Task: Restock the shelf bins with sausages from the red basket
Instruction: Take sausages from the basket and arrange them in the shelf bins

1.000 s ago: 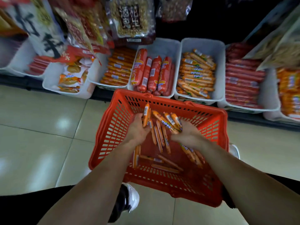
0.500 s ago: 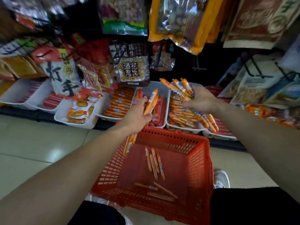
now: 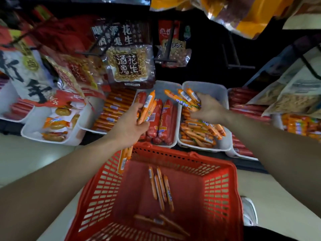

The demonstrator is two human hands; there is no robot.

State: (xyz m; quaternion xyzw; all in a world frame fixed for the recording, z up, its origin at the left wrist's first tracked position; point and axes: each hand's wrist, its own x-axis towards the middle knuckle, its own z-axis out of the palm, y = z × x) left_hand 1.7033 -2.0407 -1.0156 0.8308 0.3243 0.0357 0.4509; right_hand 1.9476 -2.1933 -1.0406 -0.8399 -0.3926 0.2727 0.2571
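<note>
Here we are holding thin orange sausages in both hands over the white shelf bins. Our left hand (image 3: 128, 129) is closing its grip on a bundle of them (image 3: 146, 108), two tips poking toward twelve o'clock and more hanging out below the palm. Our right hand (image 3: 209, 111) is clutching about four sausages (image 3: 188, 98), fanned toward ten o'clock, above the bin (image 3: 224, 146) already holding the same kind. The red basket (image 3: 224, 197) is sitting at six o'clock, with four sausages (image 3: 160, 186) lying side by side in it and about three more near its front edge. Each is slim, orange-wrapped, carrying a white barcode label.
</note>
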